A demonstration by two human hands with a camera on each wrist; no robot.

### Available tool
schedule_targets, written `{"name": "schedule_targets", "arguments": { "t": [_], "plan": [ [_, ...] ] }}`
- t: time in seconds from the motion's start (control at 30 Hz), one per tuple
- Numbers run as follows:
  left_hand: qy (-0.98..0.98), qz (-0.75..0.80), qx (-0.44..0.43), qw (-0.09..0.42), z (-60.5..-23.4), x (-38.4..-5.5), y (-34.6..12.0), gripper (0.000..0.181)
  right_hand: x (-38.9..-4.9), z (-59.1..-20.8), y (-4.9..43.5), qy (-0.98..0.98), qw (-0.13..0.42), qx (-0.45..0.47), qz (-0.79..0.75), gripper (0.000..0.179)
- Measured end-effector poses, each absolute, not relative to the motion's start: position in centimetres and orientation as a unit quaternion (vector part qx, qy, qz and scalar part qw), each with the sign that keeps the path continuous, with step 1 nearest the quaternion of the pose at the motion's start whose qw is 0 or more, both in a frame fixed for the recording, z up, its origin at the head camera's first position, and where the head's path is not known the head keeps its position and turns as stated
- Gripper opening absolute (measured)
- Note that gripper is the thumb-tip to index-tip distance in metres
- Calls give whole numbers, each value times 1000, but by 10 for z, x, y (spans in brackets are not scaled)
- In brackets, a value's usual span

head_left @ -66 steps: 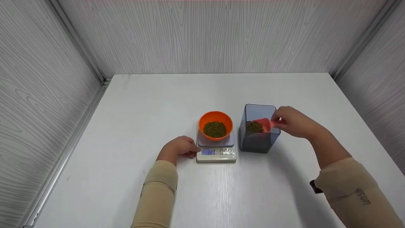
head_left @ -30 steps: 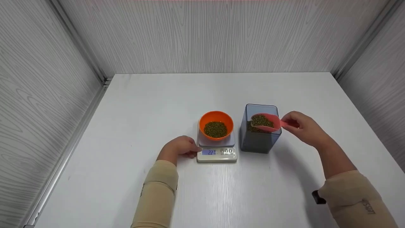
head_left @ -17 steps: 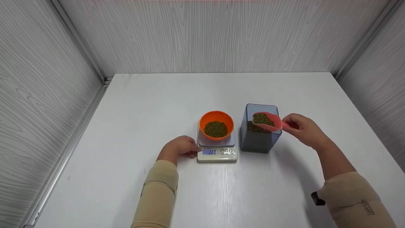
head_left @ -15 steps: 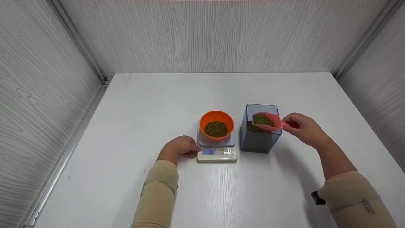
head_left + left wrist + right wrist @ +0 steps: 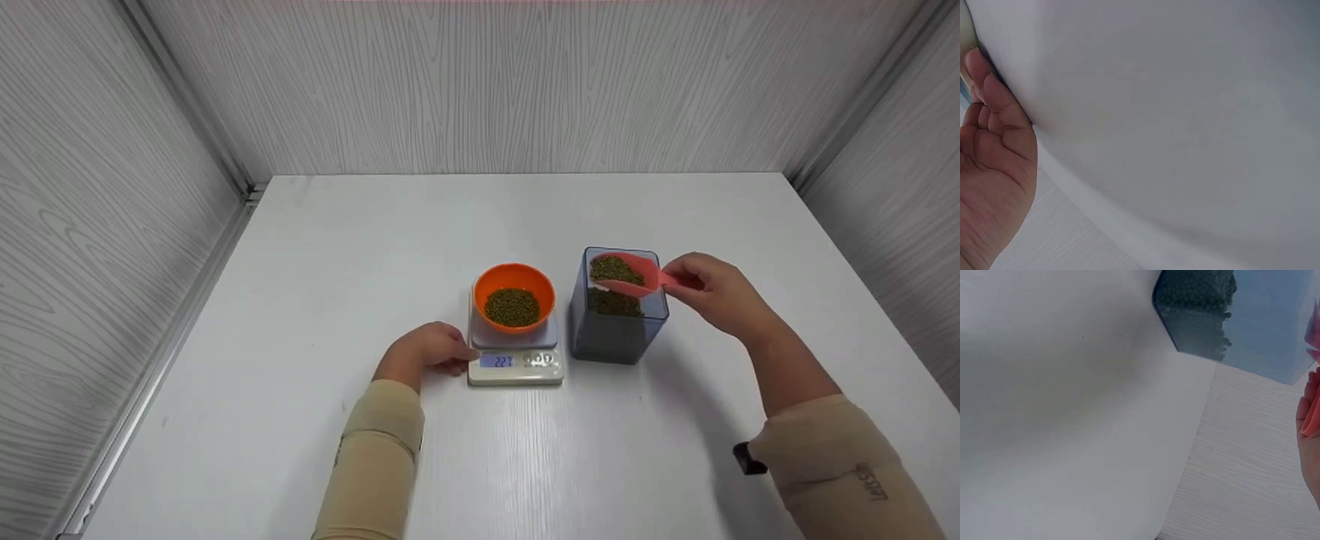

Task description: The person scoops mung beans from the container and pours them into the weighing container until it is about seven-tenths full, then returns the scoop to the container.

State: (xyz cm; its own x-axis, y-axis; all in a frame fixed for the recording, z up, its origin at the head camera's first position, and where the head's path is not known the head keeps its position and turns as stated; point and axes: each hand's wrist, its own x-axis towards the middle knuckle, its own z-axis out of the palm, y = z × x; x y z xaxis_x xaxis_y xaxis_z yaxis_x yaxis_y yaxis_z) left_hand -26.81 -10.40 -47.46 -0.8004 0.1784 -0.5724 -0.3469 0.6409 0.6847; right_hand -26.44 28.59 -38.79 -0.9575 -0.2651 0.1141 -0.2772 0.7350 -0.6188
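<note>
My right hand [image 5: 716, 289] pinches the handle of a red scoop [image 5: 646, 274] heaped with small green beans [image 5: 615, 270]. The scoop is held level over the mouth of a tall, see-through bluish container [image 5: 611, 341], where more beans lie. In the right wrist view, the scoop handle [image 5: 1312, 417] runs along my fingers beside the container wall [image 5: 1269, 337]. An orange bowl [image 5: 514, 276], partly filled with the same beans, stands on a white kitchen scale [image 5: 517, 375] whose display appears to read 227. My left hand [image 5: 433, 346] touches the scale's left edge beside the display.
The white tabletop [image 5: 360, 247] spreads around the scale and container. Grey wood-grain panels [image 5: 480, 90] close off the back and both sides. The container stands close to the scale's right side.
My right hand has lifted the scoop, now full of beans, from inside the container up to its rim. In the last half second it rose slightly away from me. My left hand stayed still.
</note>
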Motion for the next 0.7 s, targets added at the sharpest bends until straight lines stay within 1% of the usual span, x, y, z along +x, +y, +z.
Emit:
{"name": "schedule_targets", "arguments": {
  "t": [0.33, 0.57, 0.7],
  "plan": [
    [843, 430, -59, 317, -475, -268, -104, 18, -265, -369, 248, -931, 15, 145, 335, 19],
    [845, 424, -62, 320, -472, -267, -104, 16, -265, -362, 226, -937, -5, 162, 309, 17],
    [848, 420, -54, 319, -471, -267, -104, 17, -265, -358, 219, -941, -15, 173, 290, 17]
  ]
}}
